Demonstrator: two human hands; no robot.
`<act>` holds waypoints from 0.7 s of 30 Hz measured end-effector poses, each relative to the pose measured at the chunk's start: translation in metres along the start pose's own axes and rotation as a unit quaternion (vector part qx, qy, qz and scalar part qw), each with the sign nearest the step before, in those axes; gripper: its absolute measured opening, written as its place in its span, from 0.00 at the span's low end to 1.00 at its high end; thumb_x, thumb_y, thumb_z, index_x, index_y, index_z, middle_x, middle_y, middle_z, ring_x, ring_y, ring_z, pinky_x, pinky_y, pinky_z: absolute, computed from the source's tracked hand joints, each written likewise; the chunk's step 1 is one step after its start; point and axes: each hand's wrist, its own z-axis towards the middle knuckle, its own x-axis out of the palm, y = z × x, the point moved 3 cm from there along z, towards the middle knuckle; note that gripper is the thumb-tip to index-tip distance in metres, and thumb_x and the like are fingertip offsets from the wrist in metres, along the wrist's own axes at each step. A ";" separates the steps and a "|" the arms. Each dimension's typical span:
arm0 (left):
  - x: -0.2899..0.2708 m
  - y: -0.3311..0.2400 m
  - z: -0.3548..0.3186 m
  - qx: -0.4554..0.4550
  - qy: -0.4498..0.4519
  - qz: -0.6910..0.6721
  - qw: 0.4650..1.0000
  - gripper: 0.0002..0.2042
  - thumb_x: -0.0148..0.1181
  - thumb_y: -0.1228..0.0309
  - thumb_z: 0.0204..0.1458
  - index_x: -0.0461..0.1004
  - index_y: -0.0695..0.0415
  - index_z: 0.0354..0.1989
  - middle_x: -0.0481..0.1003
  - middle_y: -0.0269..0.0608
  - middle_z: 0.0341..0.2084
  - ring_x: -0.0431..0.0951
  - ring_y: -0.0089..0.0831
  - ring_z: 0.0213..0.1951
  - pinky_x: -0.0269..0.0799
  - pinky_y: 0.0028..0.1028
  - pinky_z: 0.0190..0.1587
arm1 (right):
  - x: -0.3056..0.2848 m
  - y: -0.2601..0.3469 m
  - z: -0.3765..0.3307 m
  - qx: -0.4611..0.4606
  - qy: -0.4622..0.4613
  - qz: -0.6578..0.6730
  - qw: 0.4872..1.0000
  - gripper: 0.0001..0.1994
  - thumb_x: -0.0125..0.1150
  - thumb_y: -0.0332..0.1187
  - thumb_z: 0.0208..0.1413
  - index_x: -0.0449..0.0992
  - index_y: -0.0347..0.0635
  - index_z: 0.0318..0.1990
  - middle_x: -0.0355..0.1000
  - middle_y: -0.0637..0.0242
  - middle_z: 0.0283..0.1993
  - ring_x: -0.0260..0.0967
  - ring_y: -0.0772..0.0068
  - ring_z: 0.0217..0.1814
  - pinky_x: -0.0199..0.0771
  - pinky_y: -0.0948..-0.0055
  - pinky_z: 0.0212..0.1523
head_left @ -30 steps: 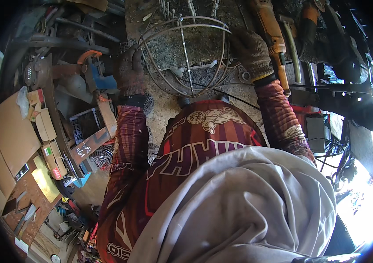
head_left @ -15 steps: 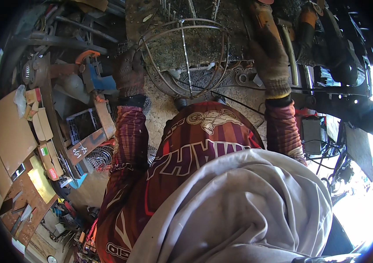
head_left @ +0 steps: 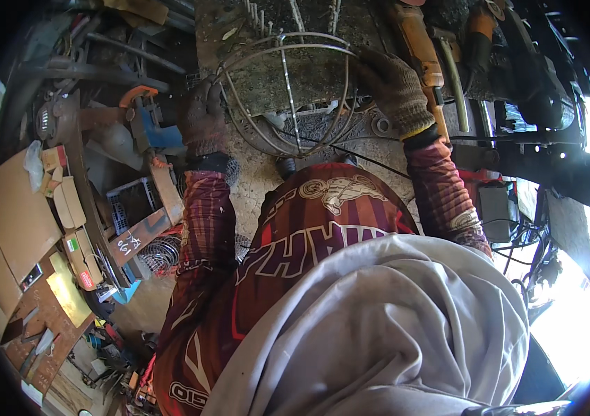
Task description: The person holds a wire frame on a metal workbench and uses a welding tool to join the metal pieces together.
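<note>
A round wire cage (head_left: 295, 93) of bent metal rods, two hoops joined by curved ribs, stands tilted at the near edge of a dark, grimy workbench (head_left: 253, 83). My left hand (head_left: 204, 118), in a worn knitted glove, is closed on the cage's left rim. At the right rim is my gloved right hand (head_left: 395, 90), its fingers bent over the rod; the fingertips are partly hidden in shadow. Just right of that hand lies an orange angle grinder (head_left: 420, 48) on the bench.
A second orange power tool (head_left: 481, 31) and a hammer-like tool with a pale handle (head_left: 456, 87) lie farther right. Upright metal pins (head_left: 257, 17) stand at the back. Leftward are a blue-and-orange clamp-like tool (head_left: 152, 125), cardboard boxes (head_left: 73, 201) and coiled wire (head_left: 159, 253).
My right hand has left the orange grinder and moved left to the wire cage's right rim. The left hand stays on the cage, which has shifted slightly left.
</note>
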 end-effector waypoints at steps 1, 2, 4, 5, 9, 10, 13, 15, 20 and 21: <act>-0.001 -0.002 0.001 0.001 -0.005 -0.029 1.000 0.15 0.55 0.54 0.64 0.81 0.51 0.46 0.81 0.47 0.38 0.80 0.48 0.43 0.75 0.39 0.45 | 0.001 0.004 0.001 0.016 0.004 0.012 1.000 0.20 0.61 0.41 0.64 0.77 0.37 0.56 0.79 0.53 0.46 0.79 0.60 0.47 0.78 0.65 0.48; -0.004 -0.004 0.001 -0.003 -0.003 -0.012 1.000 0.15 0.55 0.55 0.63 0.81 0.51 0.45 0.81 0.46 0.38 0.80 0.49 0.43 0.75 0.40 0.45 | -0.002 0.012 0.003 0.032 0.008 0.024 0.999 0.20 0.60 0.42 0.63 0.77 0.38 0.56 0.79 0.52 0.46 0.78 0.55 0.48 0.78 0.61 0.48; -0.007 -0.014 0.000 -0.007 0.000 0.022 1.000 0.14 0.56 0.56 0.63 0.81 0.51 0.44 0.81 0.46 0.37 0.80 0.49 0.42 0.75 0.40 0.45 | 0.000 0.014 0.005 0.034 0.000 0.010 0.999 0.19 0.60 0.42 0.62 0.78 0.39 0.55 0.78 0.50 0.46 0.78 0.51 0.48 0.78 0.58 0.49; -0.007 -0.017 0.000 0.001 -0.005 0.031 0.999 0.14 0.57 0.57 0.63 0.81 0.51 0.44 0.81 0.46 0.37 0.81 0.49 0.41 0.75 0.40 0.44 | 0.002 0.006 0.006 0.020 -0.011 -0.016 1.000 0.19 0.62 0.41 0.62 0.78 0.38 0.54 0.79 0.50 0.46 0.78 0.52 0.48 0.78 0.60 0.48; -0.010 -0.013 0.003 0.025 -0.004 0.057 0.998 0.12 0.59 0.59 0.61 0.81 0.52 0.43 0.81 0.45 0.37 0.81 0.48 0.40 0.75 0.40 0.44 | 0.004 0.003 0.008 0.026 -0.011 -0.035 0.999 0.18 0.63 0.40 0.62 0.79 0.38 0.53 0.79 0.51 0.45 0.79 0.53 0.47 0.78 0.61 0.47; -0.009 -0.015 0.004 0.028 0.001 0.057 0.998 0.12 0.59 0.59 0.60 0.81 0.52 0.43 0.81 0.45 0.37 0.81 0.47 0.40 0.75 0.40 0.44 | 0.004 0.000 0.008 -0.007 -0.017 -0.055 0.998 0.19 0.60 0.42 0.62 0.78 0.40 0.54 0.79 0.51 0.46 0.78 0.52 0.48 0.78 0.60 0.48; -0.012 -0.025 0.007 0.038 -0.022 -0.004 0.999 0.11 0.63 0.62 0.57 0.81 0.52 0.44 0.81 0.45 0.36 0.82 0.46 0.40 0.76 0.40 0.43 | 0.008 -0.006 0.009 -0.045 -0.028 -0.079 0.995 0.21 0.55 0.47 0.63 0.78 0.44 0.56 0.79 0.52 0.45 0.77 0.49 0.49 0.77 0.56 0.48; -0.015 -0.038 0.009 0.057 -0.004 0.057 0.997 0.13 0.62 0.63 0.60 0.79 0.57 0.48 0.81 0.46 0.38 0.81 0.43 0.40 0.75 0.38 0.45 | 0.007 -0.002 0.009 0.011 -0.027 -0.046 0.998 0.21 0.56 0.47 0.63 0.78 0.45 0.56 0.79 0.52 0.45 0.77 0.48 0.48 0.77 0.56 0.48; -0.020 -0.052 0.011 0.121 -0.035 0.048 0.991 0.11 0.65 0.70 0.57 0.81 0.57 0.48 0.81 0.47 0.38 0.82 0.42 0.39 0.76 0.37 0.43 | 0.012 -0.002 0.011 -0.013 -0.026 -0.052 0.998 0.16 0.62 0.39 0.62 0.79 0.40 0.52 0.78 0.54 0.39 0.79 0.57 0.40 0.78 0.61 0.40; -0.019 -0.049 0.010 0.122 -0.042 0.050 0.990 0.11 0.66 0.71 0.56 0.81 0.56 0.47 0.82 0.47 0.37 0.83 0.44 0.39 0.77 0.37 0.42 | 0.016 -0.005 0.012 -0.017 -0.028 -0.047 0.998 0.16 0.62 0.39 0.62 0.79 0.40 0.53 0.78 0.54 0.39 0.79 0.56 0.40 0.78 0.61 0.40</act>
